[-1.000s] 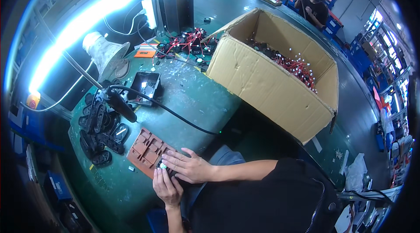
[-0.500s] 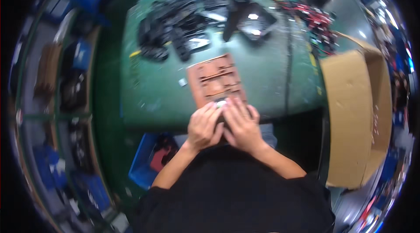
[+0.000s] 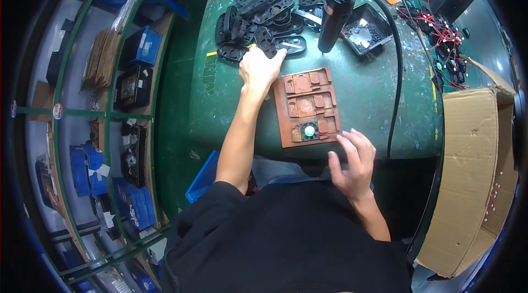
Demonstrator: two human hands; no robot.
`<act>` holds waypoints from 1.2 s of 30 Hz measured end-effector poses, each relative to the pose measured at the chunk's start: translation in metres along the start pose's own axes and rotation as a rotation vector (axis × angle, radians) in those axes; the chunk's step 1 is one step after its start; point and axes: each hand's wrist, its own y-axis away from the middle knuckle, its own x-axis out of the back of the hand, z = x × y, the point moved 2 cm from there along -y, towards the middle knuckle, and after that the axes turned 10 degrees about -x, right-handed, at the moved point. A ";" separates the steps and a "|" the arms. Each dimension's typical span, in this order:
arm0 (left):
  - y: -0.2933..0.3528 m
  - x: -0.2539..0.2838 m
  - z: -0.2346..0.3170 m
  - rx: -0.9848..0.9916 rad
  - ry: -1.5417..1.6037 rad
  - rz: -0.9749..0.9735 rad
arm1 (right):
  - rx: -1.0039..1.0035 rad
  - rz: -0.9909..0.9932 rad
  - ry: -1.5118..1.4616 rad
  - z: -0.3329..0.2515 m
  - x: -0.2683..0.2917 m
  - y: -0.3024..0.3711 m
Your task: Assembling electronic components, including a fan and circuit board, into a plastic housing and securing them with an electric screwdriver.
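Note:
My left hand (image 3: 260, 67) reaches to the near edge of a heap of black plastic housings. Its thumb and fingers close around the near end of one black plastic housing (image 3: 265, 39). A reddish-brown fixture block (image 3: 279, 111) with several recessed slots lies on the green table in front of me. Seated in its nearest slot is a small black fan (image 3: 309, 131) with a green centre, its thin red wires trailing right. By the block's near right corner hovers my right hand (image 3: 355, 164), fingers apart and nothing in them.
A black electric screwdriver (image 3: 333, 18) hangs over the table, its cable looping right. Behind it sits a black tray of screws (image 3: 365, 31). Red-wired fans (image 3: 443, 37) are heaped at the far right. A cardboard box (image 3: 462, 172) stands right; shelves (image 3: 104, 111) line the left.
Both hands have parted from the fixture's near end, uncovering the fan. My left hand has gone forward to the heap and gripped a housing; my right has drawn back to the right.

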 end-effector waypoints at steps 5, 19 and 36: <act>0.039 0.038 -0.005 -0.010 0.225 0.243 | -0.050 0.007 -0.072 0.013 0.008 0.011; 0.177 0.051 -0.003 -0.607 0.534 -0.258 | 0.102 -0.446 -0.226 -0.001 -0.003 -0.048; 0.163 0.015 -0.007 -0.723 0.384 -0.027 | 0.088 -0.355 0.045 0.016 -0.016 -0.046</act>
